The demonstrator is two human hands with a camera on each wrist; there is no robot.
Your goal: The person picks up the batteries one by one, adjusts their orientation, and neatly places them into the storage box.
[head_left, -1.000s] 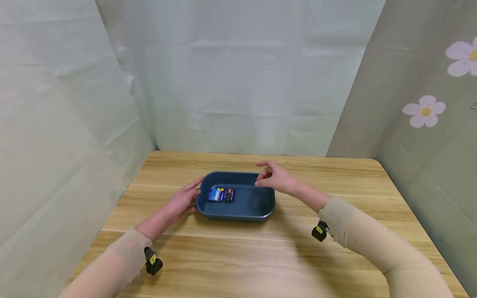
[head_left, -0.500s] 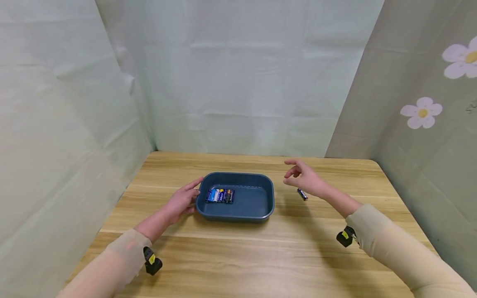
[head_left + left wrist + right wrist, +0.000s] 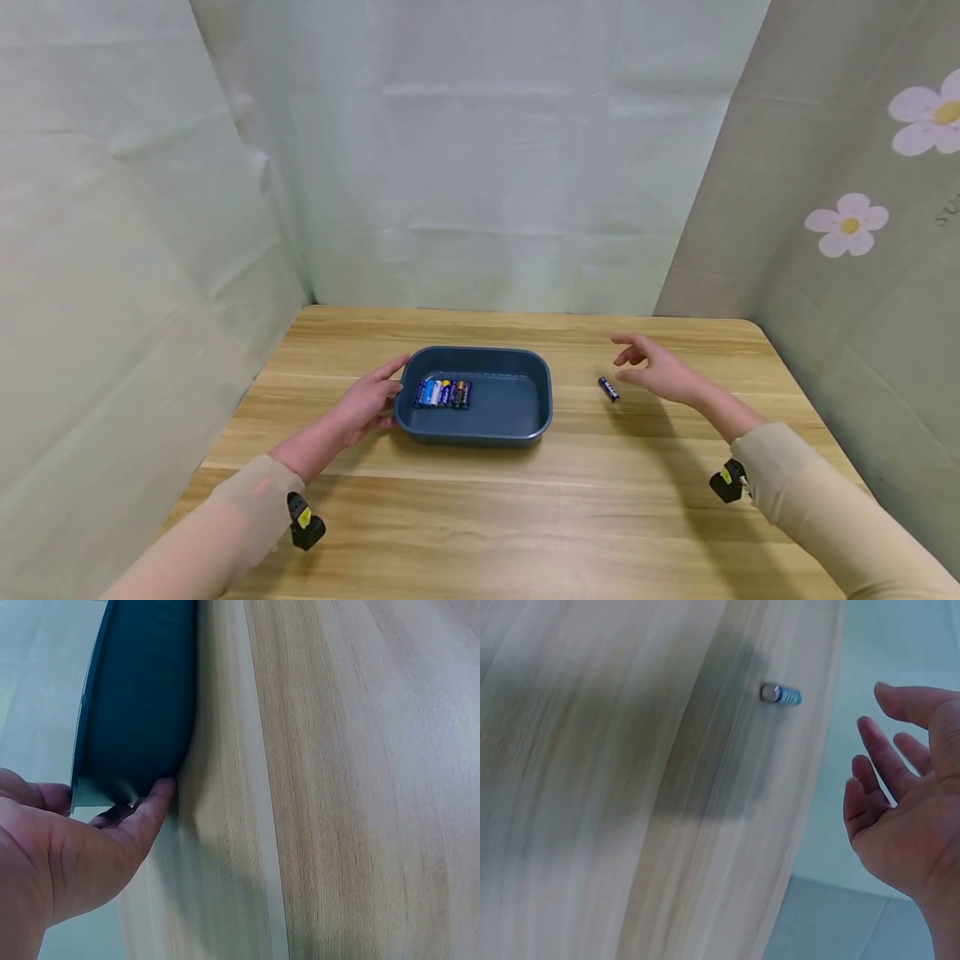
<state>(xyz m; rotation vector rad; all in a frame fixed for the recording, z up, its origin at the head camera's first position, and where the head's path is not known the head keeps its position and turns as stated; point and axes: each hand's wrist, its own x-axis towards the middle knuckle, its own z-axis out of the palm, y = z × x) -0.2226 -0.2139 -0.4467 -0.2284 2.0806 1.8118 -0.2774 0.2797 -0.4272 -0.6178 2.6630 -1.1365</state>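
A single dark blue battery lies on the wooden table, right of a dark blue rectangular tray. My right hand hovers just right of this battery, thumb and fingers apart and holding nothing. The right wrist view has the same hand at its right edge, spread fingers near the battery. Several batteries sit side by side in the tray's left half. At the tray's left end my left hand touches the outer wall; in the left wrist view its fingers rest against the tray.
The wooden table extends around the tray, with its far edge meeting a pale cloth backdrop. Cloth also hangs at both sides; the right one bears white flowers. A small black camera is strapped at the right wrist.
My right hand has moved from over the tray's right side to the right, past the lone battery, and its fingers have spread. The left hand and tray look unmoved.
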